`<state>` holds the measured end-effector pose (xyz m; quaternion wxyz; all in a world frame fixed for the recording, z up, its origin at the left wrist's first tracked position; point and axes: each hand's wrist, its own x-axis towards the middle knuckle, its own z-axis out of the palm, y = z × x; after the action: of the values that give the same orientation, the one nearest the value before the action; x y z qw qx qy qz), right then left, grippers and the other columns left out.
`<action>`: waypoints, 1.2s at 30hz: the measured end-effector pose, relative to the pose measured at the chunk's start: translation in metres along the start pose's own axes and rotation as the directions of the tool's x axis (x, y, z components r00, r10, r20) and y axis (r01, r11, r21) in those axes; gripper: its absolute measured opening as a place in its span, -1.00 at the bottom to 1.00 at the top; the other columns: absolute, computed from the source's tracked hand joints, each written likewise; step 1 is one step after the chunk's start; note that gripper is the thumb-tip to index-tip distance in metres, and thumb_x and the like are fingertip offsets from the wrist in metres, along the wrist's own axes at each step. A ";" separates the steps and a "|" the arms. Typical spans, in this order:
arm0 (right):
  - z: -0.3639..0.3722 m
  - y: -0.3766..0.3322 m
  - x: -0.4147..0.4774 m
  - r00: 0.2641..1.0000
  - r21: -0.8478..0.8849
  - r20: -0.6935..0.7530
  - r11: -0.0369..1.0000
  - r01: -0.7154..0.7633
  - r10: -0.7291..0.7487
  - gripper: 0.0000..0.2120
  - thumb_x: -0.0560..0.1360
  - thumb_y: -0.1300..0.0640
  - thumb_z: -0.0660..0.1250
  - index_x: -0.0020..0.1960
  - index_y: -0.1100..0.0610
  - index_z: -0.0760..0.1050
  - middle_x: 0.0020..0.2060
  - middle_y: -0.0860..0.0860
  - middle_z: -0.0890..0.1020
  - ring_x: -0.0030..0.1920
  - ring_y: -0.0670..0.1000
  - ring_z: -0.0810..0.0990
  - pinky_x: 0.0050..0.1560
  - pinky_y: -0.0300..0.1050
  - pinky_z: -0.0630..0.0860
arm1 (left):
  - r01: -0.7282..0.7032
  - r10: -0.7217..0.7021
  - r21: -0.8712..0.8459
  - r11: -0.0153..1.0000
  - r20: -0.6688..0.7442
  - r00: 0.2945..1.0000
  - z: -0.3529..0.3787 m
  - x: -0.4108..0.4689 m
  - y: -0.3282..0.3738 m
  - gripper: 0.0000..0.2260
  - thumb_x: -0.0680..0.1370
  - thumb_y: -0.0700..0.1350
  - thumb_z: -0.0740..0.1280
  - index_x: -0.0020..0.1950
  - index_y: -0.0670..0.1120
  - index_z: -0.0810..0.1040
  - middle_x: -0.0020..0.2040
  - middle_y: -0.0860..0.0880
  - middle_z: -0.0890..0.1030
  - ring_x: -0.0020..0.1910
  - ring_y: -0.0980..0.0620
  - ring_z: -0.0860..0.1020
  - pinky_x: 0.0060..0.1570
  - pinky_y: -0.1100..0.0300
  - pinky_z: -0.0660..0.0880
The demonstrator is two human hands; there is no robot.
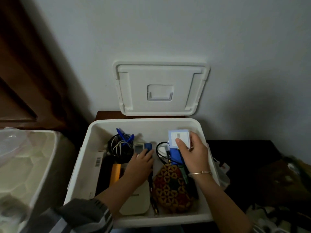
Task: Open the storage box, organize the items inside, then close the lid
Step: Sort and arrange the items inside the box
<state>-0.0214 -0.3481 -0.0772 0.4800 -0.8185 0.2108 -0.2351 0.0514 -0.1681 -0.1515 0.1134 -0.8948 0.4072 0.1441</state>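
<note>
Head view: mid-sorting in the open storage box (159, 221), lid (134, 91) propped on the wall behind; right hand (193, 153) gripping a pale-blue carton (178, 137), left hand (141, 160) flat on a blue gadget (148, 147), carton likely needing a free spot.

Item: storage box (87, 148). Top open to you, lid (161, 88) upright against the wall (168, 31). Free floor: bare strip at its far side, centre. Obstacles: coiled cables (117, 147) far left; woven pouch (171, 187) near right; pale blue carton (179, 137) far right, pinched in your right hand (193, 152).
</note>
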 end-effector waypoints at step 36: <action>-0.033 0.004 0.021 0.939 0.369 -0.270 0.923 -0.105 0.215 -0.87 0.50 -0.01 0.34 -0.01 -0.22 0.45 -0.11 -0.29 0.65 -0.09 -0.23 0.64 -0.22 -0.44 0.51 | 0.244 -0.274 -0.678 0.694 0.065 0.960 -0.039 0.065 0.089 -0.68 0.50 0.19 0.32 0.04 -0.02 0.44 -0.01 0.01 0.49 0.04 -0.03 0.50 0.13 -0.02 0.43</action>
<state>-0.0245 -0.3847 -0.0622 0.5968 -0.6537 0.3044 -0.3519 0.0305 -0.2830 -0.1453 -0.2106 -0.9249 0.1984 0.2468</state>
